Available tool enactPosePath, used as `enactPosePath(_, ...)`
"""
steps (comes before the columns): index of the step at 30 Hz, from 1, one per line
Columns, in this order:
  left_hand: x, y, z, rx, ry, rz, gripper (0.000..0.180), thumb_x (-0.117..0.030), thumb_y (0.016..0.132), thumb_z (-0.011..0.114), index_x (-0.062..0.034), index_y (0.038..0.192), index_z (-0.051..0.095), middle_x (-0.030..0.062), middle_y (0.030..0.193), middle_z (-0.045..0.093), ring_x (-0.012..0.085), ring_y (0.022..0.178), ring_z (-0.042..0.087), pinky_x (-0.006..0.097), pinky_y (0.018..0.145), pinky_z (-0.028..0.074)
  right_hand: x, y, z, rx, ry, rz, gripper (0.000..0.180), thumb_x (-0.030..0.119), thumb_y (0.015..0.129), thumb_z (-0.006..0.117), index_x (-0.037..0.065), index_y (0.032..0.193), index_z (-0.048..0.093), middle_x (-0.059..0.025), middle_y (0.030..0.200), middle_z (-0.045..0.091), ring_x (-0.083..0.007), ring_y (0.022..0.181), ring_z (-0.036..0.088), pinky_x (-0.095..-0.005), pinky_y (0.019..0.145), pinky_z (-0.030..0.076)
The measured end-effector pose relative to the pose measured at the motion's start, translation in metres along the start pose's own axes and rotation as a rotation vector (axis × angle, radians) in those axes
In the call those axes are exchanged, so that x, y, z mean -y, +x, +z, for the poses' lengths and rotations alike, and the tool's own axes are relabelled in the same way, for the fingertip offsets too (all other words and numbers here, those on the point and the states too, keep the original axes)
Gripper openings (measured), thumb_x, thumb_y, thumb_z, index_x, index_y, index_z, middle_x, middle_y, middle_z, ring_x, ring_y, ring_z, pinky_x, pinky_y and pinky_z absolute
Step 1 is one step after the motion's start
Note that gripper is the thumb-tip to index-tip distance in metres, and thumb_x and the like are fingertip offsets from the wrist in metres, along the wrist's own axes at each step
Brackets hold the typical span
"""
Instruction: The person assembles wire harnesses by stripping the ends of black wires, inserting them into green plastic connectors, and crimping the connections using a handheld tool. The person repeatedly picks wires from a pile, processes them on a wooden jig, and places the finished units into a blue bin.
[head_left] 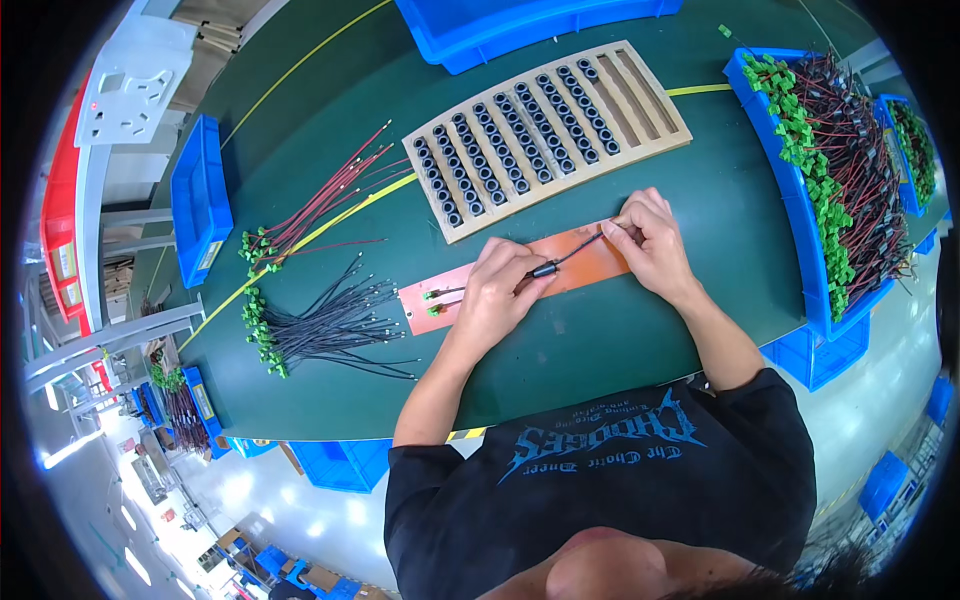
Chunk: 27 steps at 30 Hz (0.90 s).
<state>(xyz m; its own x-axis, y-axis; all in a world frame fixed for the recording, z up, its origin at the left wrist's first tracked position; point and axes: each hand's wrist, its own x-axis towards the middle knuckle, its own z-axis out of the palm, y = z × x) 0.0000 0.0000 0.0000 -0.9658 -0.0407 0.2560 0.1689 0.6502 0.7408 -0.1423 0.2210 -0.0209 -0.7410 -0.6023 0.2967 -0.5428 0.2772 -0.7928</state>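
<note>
An orange-pink board (pixel 592 268) lies on the table before me. Over it runs a black wire (pixel 580 249) through a small black cylindrical core (pixel 544 269). My left hand (pixel 497 287) is closed on the wire right beside the core, thumb and fingers pinched together. Farther right, my right hand (pixel 652 246) pinches the wire's other end between thumb and fingertips. Two green connectors (pixel 434 302) rest at the board's left end, with leads running under my left hand. What lies beneath its fingers is hidden.
Beyond the board sits a slotted wooden tray (pixel 460 232) with rows of black cores. Black wires (pixel 330 325) and red wires (pixel 330 196) with green connectors lie at left. A blue bin (pixel 779 190) full of wires stands at right; another blue bin (pixel 201 195) stands at left.
</note>
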Motion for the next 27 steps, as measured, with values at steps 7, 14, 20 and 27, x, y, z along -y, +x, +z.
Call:
enactPosePath(7, 0.004, -0.005, 0.005, -0.033, -0.001, 0.009, 0.028, -0.005, 0.077, 0.084, 0.0008, 0.102, 0.073, 0.0113, 0.094, 0.068, 0.0289, 0.093, 0.062, 0.037, 0.079, 0.051, 0.007, 0.0, -0.002, 0.004, -0.026, 0.008, 0.019, 0.014, 0.091, 0.074, 0.005, 0.079, 0.062, -0.003, 0.075, 0.054, -0.0204, 0.075, 0.05, -0.0359, 0.079, 0.038)
enactPosePath(14, -0.006, 0.031, -0.014, 0.11, -0.135, -0.063, 0.03, -0.014, 0.085, 0.08, 0.0018, 0.109, 0.074, 0.0115, 0.093, 0.072, 0.0238, 0.086, 0.066, 0.036, 0.079, 0.054, 0.001, 0.002, 0.0, -0.034, -0.015, -0.048, 0.019, 0.016, 0.091, 0.074, 0.006, 0.079, 0.062, -0.0034, 0.077, 0.056, -0.021, 0.076, 0.053, -0.0366, 0.081, 0.039)
enactPosePath(20, -0.008, 0.1, -0.003, 0.643, -0.105, -0.173, 0.018, -0.017, 0.085, 0.08, 0.0003, 0.087, 0.077, 0.0096, 0.07, 0.071, 0.0163, 0.064, 0.063, 0.034, 0.064, 0.051, -0.006, 0.001, 0.0, -0.025, 0.008, -0.059, 0.02, 0.016, 0.09, 0.074, 0.006, 0.078, 0.061, -0.0034, 0.073, 0.054, -0.0226, 0.074, 0.052, -0.0373, 0.081, 0.04)
enactPosePath(27, -0.004, 0.104, 0.011, 0.721, -0.283, -0.441, 0.014, -0.01, 0.087, 0.079, 0.0012, 0.079, 0.077, 0.0033, 0.062, 0.067, 0.0071, 0.055, 0.056, 0.027, 0.051, 0.045, -0.008, -0.003, 0.002, -0.049, 0.035, -0.037, 0.021, 0.013, 0.089, 0.075, 0.006, 0.076, 0.06, -0.0034, 0.066, 0.051, -0.0229, 0.069, 0.05, -0.0384, 0.08, 0.041)
